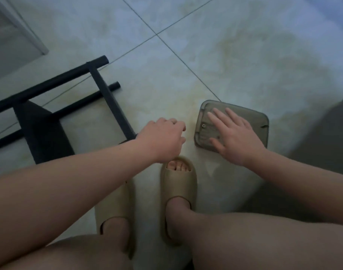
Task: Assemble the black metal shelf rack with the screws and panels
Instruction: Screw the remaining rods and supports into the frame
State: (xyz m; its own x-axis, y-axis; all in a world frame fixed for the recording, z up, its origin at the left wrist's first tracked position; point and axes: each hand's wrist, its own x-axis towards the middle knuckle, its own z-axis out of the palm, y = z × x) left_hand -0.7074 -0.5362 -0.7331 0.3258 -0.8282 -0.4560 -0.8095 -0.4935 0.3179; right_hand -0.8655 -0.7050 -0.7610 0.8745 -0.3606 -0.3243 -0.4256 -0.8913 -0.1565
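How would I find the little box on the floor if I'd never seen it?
Look at the pale tiled floor, to the right of the black rack frame and just beyond the right beige slipper. The box lies flat there under the open right hand. It is the only see-through, grey-green plastic thing with rounded corners.

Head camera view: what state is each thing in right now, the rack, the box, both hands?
black rack frame: lying on the tiled floor, bars joined, not upright.
grey plastic box: on the floor, lid looks shut.
right hand: fingers straight, resting flat on the box lid.
left hand: fingers curled, beside the frame's near end; whether it holds anything is hidden.
slippers: worn on both feet.
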